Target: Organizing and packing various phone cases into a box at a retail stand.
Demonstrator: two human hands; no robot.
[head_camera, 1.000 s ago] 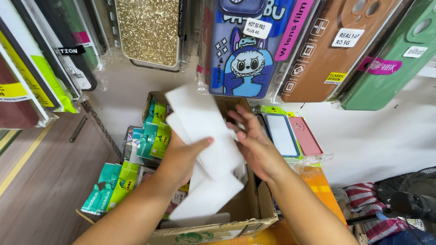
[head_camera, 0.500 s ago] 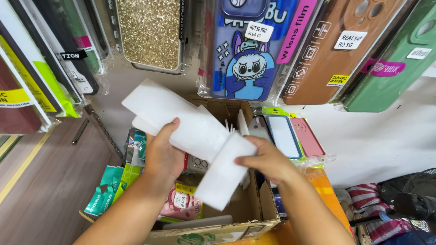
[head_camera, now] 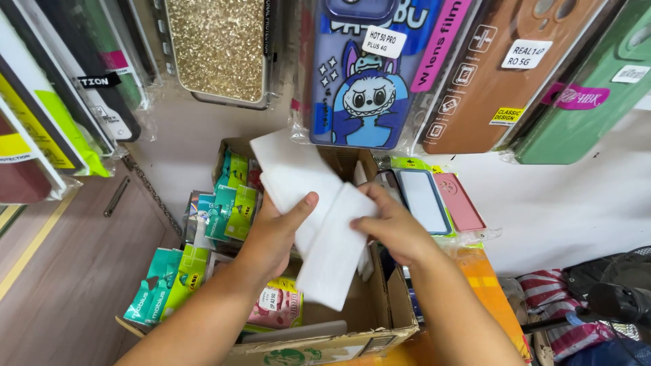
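Observation:
My left hand (head_camera: 274, 234) grips a stack of flat white packets (head_camera: 295, 179) from the left side, thumb on top. My right hand (head_camera: 393, 227) pinches one white packet (head_camera: 332, 254) that hangs down from the stack at an angle. Both hands are above an open cardboard box (head_camera: 380, 312) packed with phone-case packages in green and teal sleeves (head_camera: 227, 207). A pink packaged case (head_camera: 274, 305) lies in the box under my left wrist.
Packaged phone cases hang overhead: a gold glitter one (head_camera: 217, 47), a blue cartoon one (head_camera: 366, 81), a brown one (head_camera: 498, 74), a green one (head_camera: 590, 88). Pink and blue cases (head_camera: 441, 200) lie right of the box. A wooden cabinet (head_camera: 68, 271) stands left.
The white stack has swung back from lying crosswise on the left to pointing up over the box. My right hand still holds the lower packet.

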